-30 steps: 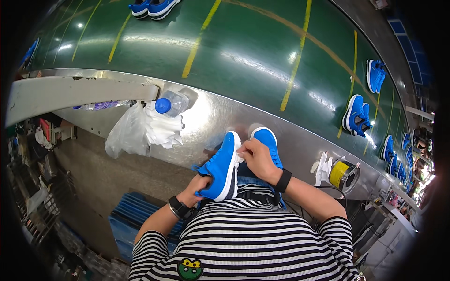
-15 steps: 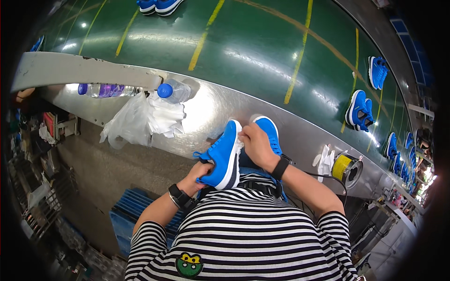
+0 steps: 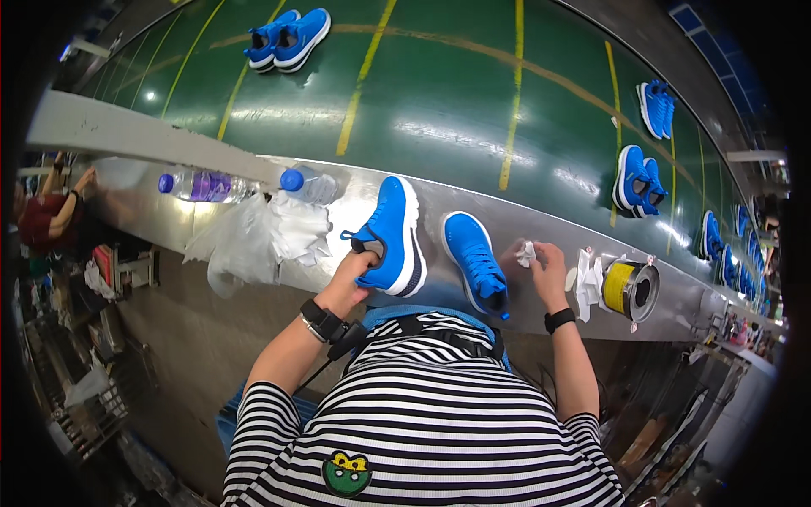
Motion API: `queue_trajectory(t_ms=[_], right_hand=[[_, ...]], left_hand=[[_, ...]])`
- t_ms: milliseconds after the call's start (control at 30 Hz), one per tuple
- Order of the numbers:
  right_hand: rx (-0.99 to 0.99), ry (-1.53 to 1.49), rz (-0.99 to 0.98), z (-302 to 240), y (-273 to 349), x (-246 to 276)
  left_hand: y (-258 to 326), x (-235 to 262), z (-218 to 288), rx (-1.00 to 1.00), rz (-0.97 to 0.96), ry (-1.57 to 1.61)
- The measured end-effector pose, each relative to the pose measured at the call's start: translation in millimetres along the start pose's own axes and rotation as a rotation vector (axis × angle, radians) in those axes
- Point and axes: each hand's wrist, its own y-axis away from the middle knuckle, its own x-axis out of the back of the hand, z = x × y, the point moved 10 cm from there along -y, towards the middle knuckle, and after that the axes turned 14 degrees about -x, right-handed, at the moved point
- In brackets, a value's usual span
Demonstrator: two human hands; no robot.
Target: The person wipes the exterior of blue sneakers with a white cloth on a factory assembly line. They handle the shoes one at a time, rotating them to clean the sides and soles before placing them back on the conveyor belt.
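My left hand (image 3: 345,285) grips a blue sneaker (image 3: 392,224) by its heel opening, tilting it so that the white sole with dark heel part faces right. The other blue sneaker (image 3: 471,253) stands on the metal ledge to its right, toe away from me and touched by neither hand. Farther right, my right hand (image 3: 549,269) pinches a small crumpled white wipe (image 3: 525,253) over the ledge. Whether that wipe is cloth or paper I cannot tell.
Right of my hand are white scraps (image 3: 589,283) and a metal tin (image 3: 631,290) with a yellow label. A plastic bag (image 3: 236,241) and bottles (image 3: 198,185) lie left. Beyond the ledge, a green conveyor belt (image 3: 439,110) carries pairs of blue sneakers (image 3: 290,40). A person (image 3: 52,211) is far left.
My right hand has moved from between the two shoes out to the right with the white wipe. The held sneaker has shifted up and left. Sneakers on the belt show at new places.
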Motion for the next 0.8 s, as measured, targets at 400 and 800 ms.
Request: queue_trajectory(t_ms=[400,800], right_hand=[[-0.411,-0.623,-0.764,-36,59,-86],[-0.644,-1.051,-0.859,-40,74,-90]], left_hand=[[7,5,-11,-0.016,-0.012,-0.160],[15,-34,13,-0.124,-0.144,-0.171]])
